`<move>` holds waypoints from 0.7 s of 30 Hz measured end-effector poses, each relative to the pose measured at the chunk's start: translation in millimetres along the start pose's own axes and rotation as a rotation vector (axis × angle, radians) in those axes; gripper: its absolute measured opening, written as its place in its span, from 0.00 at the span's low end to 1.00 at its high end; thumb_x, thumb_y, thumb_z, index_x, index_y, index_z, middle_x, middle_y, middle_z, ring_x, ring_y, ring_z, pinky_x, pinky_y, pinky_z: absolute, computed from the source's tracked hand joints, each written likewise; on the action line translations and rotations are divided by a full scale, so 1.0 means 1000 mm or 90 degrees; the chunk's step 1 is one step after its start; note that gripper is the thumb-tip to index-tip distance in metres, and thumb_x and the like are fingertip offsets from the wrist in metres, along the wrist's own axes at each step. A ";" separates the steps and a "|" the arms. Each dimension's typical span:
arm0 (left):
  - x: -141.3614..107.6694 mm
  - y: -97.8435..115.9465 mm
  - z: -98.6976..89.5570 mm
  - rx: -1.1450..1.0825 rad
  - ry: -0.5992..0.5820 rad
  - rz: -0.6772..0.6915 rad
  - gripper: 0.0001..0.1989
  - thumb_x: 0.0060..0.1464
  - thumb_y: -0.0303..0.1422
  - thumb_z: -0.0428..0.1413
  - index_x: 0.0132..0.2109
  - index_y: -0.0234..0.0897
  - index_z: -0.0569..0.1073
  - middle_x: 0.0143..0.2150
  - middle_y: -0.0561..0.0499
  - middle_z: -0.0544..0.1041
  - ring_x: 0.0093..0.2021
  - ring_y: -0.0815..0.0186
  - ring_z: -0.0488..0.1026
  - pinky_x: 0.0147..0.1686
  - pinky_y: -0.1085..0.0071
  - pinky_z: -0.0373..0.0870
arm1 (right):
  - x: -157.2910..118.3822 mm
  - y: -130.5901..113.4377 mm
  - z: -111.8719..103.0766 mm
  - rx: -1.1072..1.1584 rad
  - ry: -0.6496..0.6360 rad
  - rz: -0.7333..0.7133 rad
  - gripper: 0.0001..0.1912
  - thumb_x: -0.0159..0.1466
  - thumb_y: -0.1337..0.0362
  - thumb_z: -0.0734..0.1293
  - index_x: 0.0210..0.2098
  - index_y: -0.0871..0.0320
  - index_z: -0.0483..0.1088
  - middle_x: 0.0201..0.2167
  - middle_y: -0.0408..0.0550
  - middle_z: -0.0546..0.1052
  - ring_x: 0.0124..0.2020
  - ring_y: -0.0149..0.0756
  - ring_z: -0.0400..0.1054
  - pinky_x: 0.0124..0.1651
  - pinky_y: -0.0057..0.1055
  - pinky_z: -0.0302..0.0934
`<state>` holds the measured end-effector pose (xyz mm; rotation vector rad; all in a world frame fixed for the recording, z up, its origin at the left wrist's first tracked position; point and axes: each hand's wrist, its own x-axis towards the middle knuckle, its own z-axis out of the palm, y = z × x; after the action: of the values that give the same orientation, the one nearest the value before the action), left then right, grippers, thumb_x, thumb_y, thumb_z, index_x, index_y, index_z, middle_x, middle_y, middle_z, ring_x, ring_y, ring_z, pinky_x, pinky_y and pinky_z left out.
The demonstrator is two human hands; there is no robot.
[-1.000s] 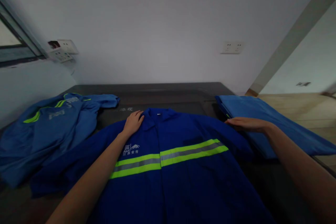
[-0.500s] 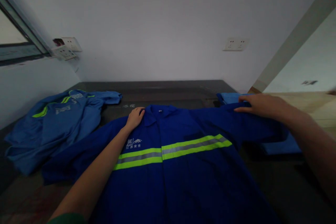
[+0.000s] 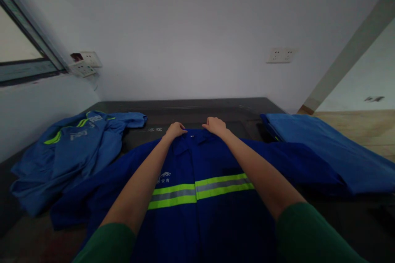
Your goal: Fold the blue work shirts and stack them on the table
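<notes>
A dark blue work jacket [image 3: 228,213] with a yellow-green and grey reflective band lies spread front side up, collar away from me, sleeves out to both sides. My left hand [image 3: 175,130] is closed on the left side of its collar, fingertips pinching the cloth. On the collar's right side my right hand [image 3: 215,125] grips in the same way, its fingers curled and partly hidden. Between the two hands a small white neck label shows. White lettering on the chest is partly covered by my left forearm.
The jacket lies on a dark table [image 3: 185,104] against a white wall. A crumpled lighter blue jacket [image 3: 89,144] lies at the left. Folded blue clothing [image 3: 321,144] lies at the right, partly beneath the right sleeve. Wall sockets [image 3: 280,55] are above the table.
My right hand has left the right sleeve and moved left to the collar. My left hand has shifted slightly from the shoulder to the collar's edge.
</notes>
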<state>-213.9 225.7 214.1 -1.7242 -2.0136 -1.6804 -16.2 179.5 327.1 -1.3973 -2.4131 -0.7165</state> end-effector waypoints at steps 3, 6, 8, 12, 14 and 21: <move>-0.004 -0.002 -0.004 0.000 0.012 -0.003 0.09 0.44 0.32 0.64 0.37 0.38 0.81 0.37 0.46 0.82 0.41 0.59 0.78 0.43 0.69 0.73 | 0.021 -0.003 0.019 0.024 -0.042 -0.007 0.21 0.59 0.54 0.70 0.47 0.61 0.72 0.50 0.62 0.75 0.50 0.49 0.71 0.49 0.40 0.64; -0.013 -0.005 -0.010 -0.021 0.037 0.015 0.08 0.51 0.32 0.60 0.39 0.37 0.81 0.39 0.46 0.82 0.42 0.60 0.77 0.44 0.69 0.72 | 0.033 0.005 0.027 0.051 -0.059 -0.018 0.17 0.55 0.64 0.74 0.44 0.59 0.75 0.47 0.56 0.78 0.47 0.44 0.73 0.48 0.35 0.65; -0.019 -0.007 -0.013 -0.036 0.058 0.033 0.09 0.55 0.32 0.58 0.41 0.37 0.81 0.42 0.47 0.81 0.44 0.61 0.77 0.46 0.69 0.71 | 0.038 0.014 0.027 0.069 -0.038 -0.017 0.15 0.55 0.68 0.73 0.42 0.57 0.77 0.45 0.53 0.79 0.46 0.41 0.73 0.47 0.32 0.65; -0.027 -0.007 -0.020 -0.064 0.132 0.061 0.09 0.55 0.33 0.58 0.41 0.37 0.81 0.40 0.47 0.81 0.41 0.62 0.77 0.45 0.69 0.71 | 0.041 0.028 0.024 0.100 0.031 -0.021 0.12 0.56 0.67 0.72 0.41 0.55 0.78 0.41 0.48 0.80 0.44 0.38 0.74 0.47 0.28 0.65; -0.028 -0.006 -0.022 -0.062 0.163 0.068 0.09 0.54 0.33 0.59 0.40 0.37 0.81 0.37 0.46 0.81 0.39 0.61 0.77 0.43 0.69 0.71 | 0.040 0.031 0.024 0.111 0.060 -0.025 0.10 0.57 0.66 0.72 0.39 0.55 0.78 0.39 0.47 0.80 0.43 0.38 0.74 0.46 0.29 0.65; -0.033 -0.010 -0.038 -0.051 0.058 0.098 0.11 0.57 0.32 0.55 0.41 0.35 0.81 0.41 0.45 0.81 0.42 0.61 0.77 0.44 0.70 0.69 | 0.029 0.026 0.031 0.127 0.116 -0.048 0.08 0.59 0.67 0.69 0.39 0.55 0.78 0.39 0.50 0.79 0.44 0.41 0.73 0.48 0.35 0.65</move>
<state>-230.1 178.7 203.9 -1.7417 -1.7502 -1.7775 -7.3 228.1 321.8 -1.1198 -2.3311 -0.5750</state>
